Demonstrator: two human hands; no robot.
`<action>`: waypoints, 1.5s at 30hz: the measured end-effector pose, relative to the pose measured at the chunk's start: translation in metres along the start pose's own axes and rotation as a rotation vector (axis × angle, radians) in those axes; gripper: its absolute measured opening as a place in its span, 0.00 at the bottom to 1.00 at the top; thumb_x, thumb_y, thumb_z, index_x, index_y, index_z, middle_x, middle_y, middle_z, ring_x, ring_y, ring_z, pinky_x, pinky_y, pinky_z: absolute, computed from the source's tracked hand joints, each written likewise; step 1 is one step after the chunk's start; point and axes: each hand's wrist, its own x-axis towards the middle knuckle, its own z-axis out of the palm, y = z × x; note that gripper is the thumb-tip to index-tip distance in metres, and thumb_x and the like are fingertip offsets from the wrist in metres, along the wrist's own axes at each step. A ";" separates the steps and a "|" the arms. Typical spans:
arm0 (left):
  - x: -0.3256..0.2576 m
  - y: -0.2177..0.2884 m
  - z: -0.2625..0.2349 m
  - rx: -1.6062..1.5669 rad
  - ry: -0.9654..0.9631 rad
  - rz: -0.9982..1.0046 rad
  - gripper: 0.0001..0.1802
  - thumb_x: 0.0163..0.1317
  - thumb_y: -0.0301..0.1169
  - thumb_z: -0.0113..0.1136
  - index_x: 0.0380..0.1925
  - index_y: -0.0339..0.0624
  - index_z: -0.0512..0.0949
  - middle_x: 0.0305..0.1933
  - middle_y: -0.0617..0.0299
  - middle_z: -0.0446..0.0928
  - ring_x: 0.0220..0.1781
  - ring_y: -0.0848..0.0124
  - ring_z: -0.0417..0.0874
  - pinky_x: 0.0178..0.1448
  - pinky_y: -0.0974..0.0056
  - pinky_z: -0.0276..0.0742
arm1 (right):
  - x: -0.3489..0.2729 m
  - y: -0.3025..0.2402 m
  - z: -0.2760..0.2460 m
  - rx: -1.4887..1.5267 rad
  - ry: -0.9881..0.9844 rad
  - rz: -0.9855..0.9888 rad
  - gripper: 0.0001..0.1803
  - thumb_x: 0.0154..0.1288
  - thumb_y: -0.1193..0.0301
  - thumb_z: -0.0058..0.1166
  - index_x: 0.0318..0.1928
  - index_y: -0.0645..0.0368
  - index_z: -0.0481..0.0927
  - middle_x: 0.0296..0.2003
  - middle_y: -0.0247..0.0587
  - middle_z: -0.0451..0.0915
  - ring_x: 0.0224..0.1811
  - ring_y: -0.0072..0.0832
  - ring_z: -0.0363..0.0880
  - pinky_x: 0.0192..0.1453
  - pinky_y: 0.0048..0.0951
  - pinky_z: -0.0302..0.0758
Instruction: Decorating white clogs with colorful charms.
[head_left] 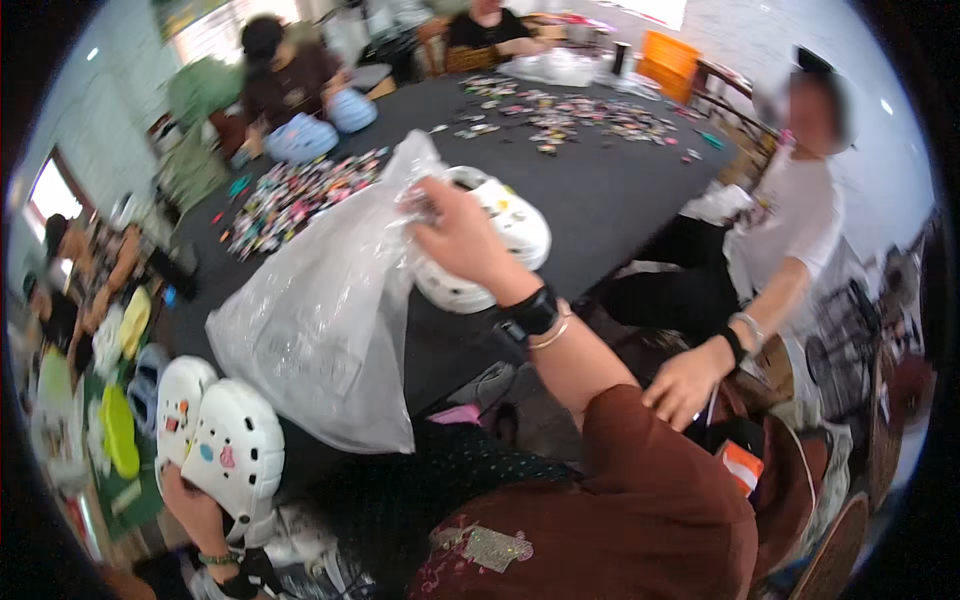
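Note:
My right hand (460, 235) is closed on the top edge of a clear plastic bag (315, 325), which hangs over the near side of the black table. The bag looks flat, with nothing visible inside. Behind my right hand, a pair of white clogs (515, 225) with small charms rests on the table, partly hidden by the hand. At the lower left, my left hand (195, 505) grips another pair of white clogs (240, 450), tilted upright with their charm-dotted tops showing. Its fingers are partly covered by the shoes.
Colourful charms (300, 195) lie heaped on the black table (420, 120), with more charms (570, 120) spread at the far side. A co-worker beside blue clogs (302, 138) sits far left. Another person's hand (685, 385) reaches close to my right sleeve. An orange crate (668, 62) stands at the back.

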 end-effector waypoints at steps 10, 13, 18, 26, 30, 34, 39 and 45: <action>0.059 -0.044 0.129 0.217 -0.190 0.202 0.10 0.50 0.25 0.57 0.33 0.34 0.76 0.32 0.44 0.76 0.39 0.45 0.76 0.44 0.52 0.70 | -0.029 -0.014 -0.064 0.290 0.193 0.246 0.13 0.59 0.81 0.48 0.45 0.63 0.76 0.36 0.33 0.77 0.37 0.15 0.70 0.41 0.18 0.70; 0.066 -0.026 0.120 0.020 -0.308 0.064 0.16 0.53 0.30 0.59 0.41 0.35 0.77 0.40 0.43 0.78 0.47 0.46 0.77 0.50 0.53 0.71 | -0.034 0.007 -0.059 0.324 0.259 0.132 0.13 0.59 0.81 0.48 0.45 0.63 0.76 0.34 0.29 0.75 0.34 0.13 0.68 0.36 0.18 0.69; 0.047 -0.004 0.085 0.342 -0.281 0.046 0.25 0.55 0.33 0.61 0.53 0.36 0.73 0.54 0.45 0.75 0.57 0.46 0.73 0.61 0.51 0.67 | -0.039 -0.004 -0.050 0.172 0.200 0.118 0.15 0.55 0.79 0.53 0.46 0.60 0.75 0.35 0.37 0.78 0.31 0.20 0.73 0.34 0.24 0.71; -0.010 0.148 0.011 -0.240 -0.080 0.210 0.51 0.42 0.42 0.78 0.64 0.35 0.62 0.67 0.48 0.65 0.63 0.56 0.70 0.60 0.57 0.69 | -0.043 -0.043 -0.016 0.161 0.046 0.034 0.18 0.53 0.86 0.43 0.46 0.64 0.74 0.36 0.35 0.77 0.36 0.16 0.72 0.40 0.18 0.70; -0.053 0.169 0.042 -0.646 -0.421 -0.054 0.69 0.34 0.45 0.82 0.72 0.42 0.45 0.77 0.49 0.41 0.71 0.49 0.61 0.61 0.52 0.72 | -0.075 -0.071 0.027 0.395 -0.043 0.078 0.17 0.54 0.84 0.43 0.46 0.65 0.73 0.40 0.38 0.77 0.44 0.22 0.73 0.50 0.23 0.70; -0.073 0.173 0.070 -1.126 -0.346 -0.273 0.71 0.40 0.43 0.81 0.72 0.39 0.36 0.74 0.46 0.46 0.72 0.52 0.56 0.67 0.52 0.66 | -0.125 -0.102 0.073 0.911 -0.308 0.261 0.20 0.57 0.83 0.43 0.52 0.63 0.71 0.46 0.34 0.76 0.48 0.21 0.73 0.53 0.24 0.71; -0.080 0.146 0.069 -0.805 -0.180 -0.038 0.55 0.45 0.33 0.77 0.69 0.37 0.51 0.67 0.48 0.59 0.67 0.58 0.66 0.66 0.57 0.66 | -0.157 -0.104 0.102 0.848 -0.796 0.203 0.21 0.60 0.81 0.49 0.56 0.66 0.72 0.46 0.40 0.79 0.48 0.23 0.76 0.54 0.27 0.72; -0.086 0.139 0.045 -0.693 -0.016 -0.095 0.16 0.46 0.18 0.67 0.36 0.39 0.74 0.45 0.52 0.77 0.44 0.62 0.79 0.49 0.64 0.73 | -0.135 -0.108 0.099 0.438 -1.125 -0.101 0.18 0.59 0.78 0.52 0.51 0.64 0.75 0.33 0.57 0.80 0.38 0.46 0.81 0.44 0.38 0.76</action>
